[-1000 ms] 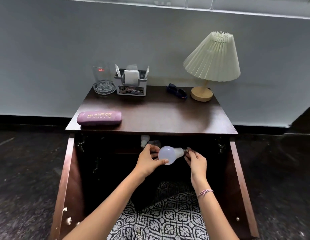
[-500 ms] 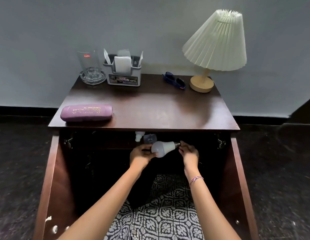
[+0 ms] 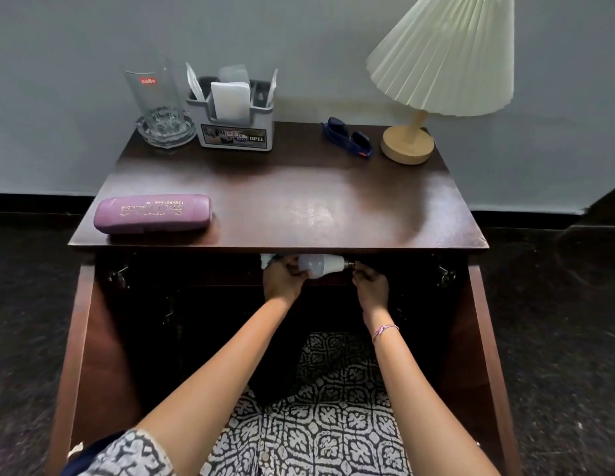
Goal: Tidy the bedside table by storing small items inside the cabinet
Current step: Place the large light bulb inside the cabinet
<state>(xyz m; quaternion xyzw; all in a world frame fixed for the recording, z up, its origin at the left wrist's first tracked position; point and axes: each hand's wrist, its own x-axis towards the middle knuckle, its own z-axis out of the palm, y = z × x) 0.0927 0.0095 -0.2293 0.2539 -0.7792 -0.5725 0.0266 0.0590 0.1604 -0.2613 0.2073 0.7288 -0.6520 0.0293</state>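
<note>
A white light bulb (image 3: pixel 320 264) lies sideways just under the front edge of the bedside table top (image 3: pixel 299 201), at the mouth of the open cabinet (image 3: pixel 196 304). My left hand (image 3: pixel 282 280) grips its round glass end. My right hand (image 3: pixel 369 282) pinches its metal base on the right. A small white object (image 3: pixel 266 260) shows inside the cabinet left of the bulb, mostly hidden. On top lie a purple glasses case (image 3: pixel 152 213) at the front left and blue sunglasses (image 3: pixel 347 138) at the back right.
At the back stand a glass tumbler (image 3: pixel 151 94) in a glass ashtray (image 3: pixel 166 129), a grey organiser (image 3: pixel 234 115) with napkins, and a lamp (image 3: pixel 440 63) on a wooden base. Both cabinet doors (image 3: pixel 83 338) hang open beside my arms. Dark floor surrounds the cabinet.
Both hands have carried the bulb up and forward, from in front of the cabinet to just under the table top's edge. The camera has moved closer.
</note>
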